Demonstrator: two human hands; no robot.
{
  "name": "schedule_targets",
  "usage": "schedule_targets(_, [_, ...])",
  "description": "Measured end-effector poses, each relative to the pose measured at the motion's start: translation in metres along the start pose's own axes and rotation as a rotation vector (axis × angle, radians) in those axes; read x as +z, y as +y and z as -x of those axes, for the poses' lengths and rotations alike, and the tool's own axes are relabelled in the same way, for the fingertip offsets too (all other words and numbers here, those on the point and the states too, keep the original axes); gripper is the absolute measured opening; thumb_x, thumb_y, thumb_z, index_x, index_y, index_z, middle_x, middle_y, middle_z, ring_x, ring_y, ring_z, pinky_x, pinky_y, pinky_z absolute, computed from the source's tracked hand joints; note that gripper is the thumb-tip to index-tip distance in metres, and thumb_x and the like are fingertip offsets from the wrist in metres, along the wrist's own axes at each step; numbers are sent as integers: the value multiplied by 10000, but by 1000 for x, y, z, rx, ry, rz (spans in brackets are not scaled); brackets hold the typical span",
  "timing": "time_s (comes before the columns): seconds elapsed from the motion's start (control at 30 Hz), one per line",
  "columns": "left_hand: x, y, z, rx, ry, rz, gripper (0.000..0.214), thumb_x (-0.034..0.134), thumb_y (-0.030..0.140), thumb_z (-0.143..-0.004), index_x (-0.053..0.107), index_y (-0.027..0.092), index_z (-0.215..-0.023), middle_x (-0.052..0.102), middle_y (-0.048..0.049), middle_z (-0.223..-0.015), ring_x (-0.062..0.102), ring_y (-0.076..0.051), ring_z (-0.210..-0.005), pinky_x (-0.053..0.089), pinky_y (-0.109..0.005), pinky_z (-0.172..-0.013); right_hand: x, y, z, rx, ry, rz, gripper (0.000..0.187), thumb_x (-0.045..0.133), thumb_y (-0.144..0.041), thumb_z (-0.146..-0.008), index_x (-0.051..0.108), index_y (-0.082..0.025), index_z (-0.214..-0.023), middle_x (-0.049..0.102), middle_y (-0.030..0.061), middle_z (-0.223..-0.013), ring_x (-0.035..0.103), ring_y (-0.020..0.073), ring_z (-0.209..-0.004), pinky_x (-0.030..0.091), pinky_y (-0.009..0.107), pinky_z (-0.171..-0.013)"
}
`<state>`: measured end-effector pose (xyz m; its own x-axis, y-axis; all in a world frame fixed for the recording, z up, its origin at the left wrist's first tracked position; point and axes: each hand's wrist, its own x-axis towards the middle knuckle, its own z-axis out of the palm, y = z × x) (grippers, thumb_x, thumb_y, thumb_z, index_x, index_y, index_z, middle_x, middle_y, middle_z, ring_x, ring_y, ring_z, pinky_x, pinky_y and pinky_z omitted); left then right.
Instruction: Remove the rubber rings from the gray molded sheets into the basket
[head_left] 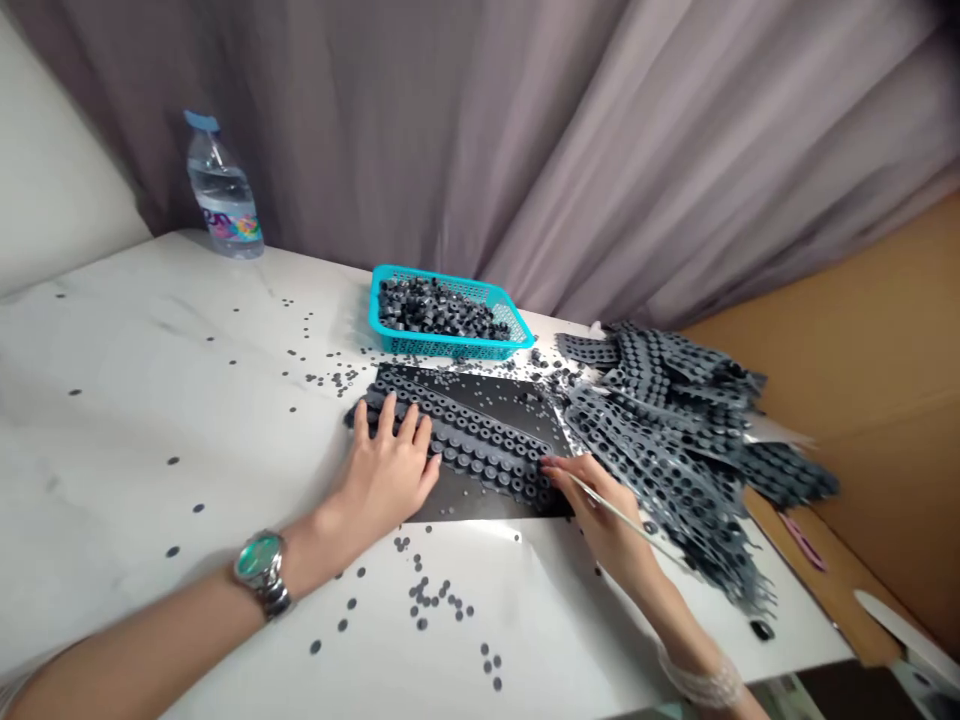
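Observation:
A dark grey rubber strip studded with round parts lies across a black mat on the white table. My left hand, with a wristwatch on its wrist, lies flat on the strip's left end, fingers stretched out. My right hand pinches a thin pale stick, and its fingertips touch the strip's right end.
A teal basket full of small grey rubber rings stands behind the mat. A heap of punched grey rubber sheets lies to the right. A water bottle stands at the back left. Small grey discs dot the table. Brown cardboard borders the right side.

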<state>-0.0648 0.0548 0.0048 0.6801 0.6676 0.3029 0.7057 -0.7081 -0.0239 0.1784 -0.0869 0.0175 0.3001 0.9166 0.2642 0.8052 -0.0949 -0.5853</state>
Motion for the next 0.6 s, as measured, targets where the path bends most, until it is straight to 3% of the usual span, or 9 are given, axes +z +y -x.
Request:
schedule_targets(0.13, [-3, -3, -7, -10, 20, -87, 471, 360, 295, -927, 592, 78, -1276, 578, -188, -1324, 408, -432, -1298, 263, -670, -1038, 5, -3, -21, -57, 2, 34, 242, 480, -408, -940, 647, -236, -972, 712, 28, -809, 597, 152, -569, 442, 269, -539])
schedule_targets(0.3, [-17, 3, -8, 68, 65, -129, 456, 351, 242, -929, 590, 52, -1269, 659, -207, -1145, 519, -392, -1195, 303, -611, -1048, -1, -2, -39, -70, 72, -71, 275, 494, -427, -928, 653, -203, -928, 696, 28, -785, 617, 163, -652, 464, 262, -584])
schedule_targets(0.4, [-24, 23, -5, 235, 78, -69, 429, 354, 223, -934, 607, 69, -1244, 663, -178, -1130, 560, -332, -1145, 346, -531, -1055, -5, 3, -29, -64, 138, -70, 276, 515, -426, -916, 673, -200, -927, 702, 33, -788, 630, 168, -662, 485, 274, -610])
schedule_targets(0.5, [-26, 52, -3, 418, 54, 41, 426, 363, 249, -943, 591, 83, -1263, 620, -164, -1256, 523, -291, -1218, 358, -465, -1072, -7, 7, -14, -30, 170, -73, 247, 551, -414, -899, 680, -208, -942, 729, 49, -848, 673, 192, -719, 520, 300, -664])
schedule_targets(0.6, [-22, 72, -2, 406, 14, 88, 460, 396, 306, -936, 563, 79, -1300, 524, -198, -1381, 454, -318, -1303, 346, -479, -1083, -6, 6, -6, -4, 162, -113, 224, 560, -391, -898, 662, -215, -994, 739, 61, -926, 703, 211, -808, 547, 321, -717])
